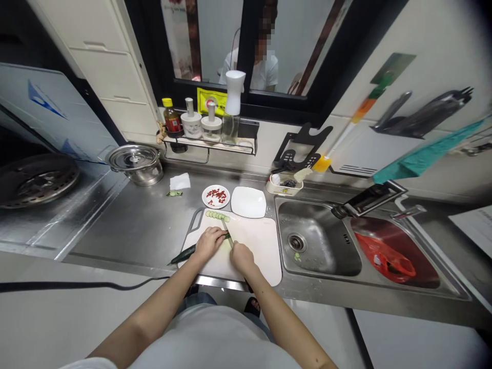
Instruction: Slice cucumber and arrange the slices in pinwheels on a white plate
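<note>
My left hand (208, 243) is closed over a dark green cucumber (183, 254), whose uncut end sticks out to the left past the cutting board's edge. In my right hand (242, 257) is the handle of a kitchen knife (227, 231), its blade pointing away from me beside the cucumber's cut end. My fingers hide part of the cucumber. Pale green cucumber slices (217, 216) lie in an overlapping row near the far edge of the white cutting board (261, 251).
Behind the board stand a plate with chopped red pieces (216, 197) and a white square dish (248, 202). A steel sink (319, 256) is at the right, holding a red bag (386, 258) in its second basin. A lidded pot (135, 163) stands left, below a spice shelf (215, 146).
</note>
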A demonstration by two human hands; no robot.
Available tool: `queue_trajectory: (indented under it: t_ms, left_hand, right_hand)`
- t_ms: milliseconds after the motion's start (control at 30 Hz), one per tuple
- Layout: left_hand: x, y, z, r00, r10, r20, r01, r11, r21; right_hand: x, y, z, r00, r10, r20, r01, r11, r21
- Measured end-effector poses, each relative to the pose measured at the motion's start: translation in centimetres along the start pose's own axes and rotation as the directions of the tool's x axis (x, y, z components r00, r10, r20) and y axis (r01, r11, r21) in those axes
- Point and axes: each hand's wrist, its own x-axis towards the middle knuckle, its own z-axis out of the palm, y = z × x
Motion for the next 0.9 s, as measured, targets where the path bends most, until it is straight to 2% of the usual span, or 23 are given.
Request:
queue_trajectory:
  t_ms: [200,600,900]
  left_hand:
    - [0.0,0.0,0.0,1.0,0.007,0.001,-0.007,1.0,-0.008]
    - [-0.1,0.1,-0.1,1.0,-0.006,0.006,0.006,1.0,-0.004]
    - [0.2,-0.1,-0.2,0.999,-0.047,0.011,0.047,0.999,-0.01]
  right_hand:
    - [-0.7,0.1,0.1,1.0,0.008,-0.003,-0.008,1.0,-0.001]
    - [-4.1,1.9,1.8,0.999,0.041,0.01,-0.041,0.999,0.0]
    - [-5.9,4.2,1.4,1.0,0.026,0.0,-0.026,0.998,-0.059]
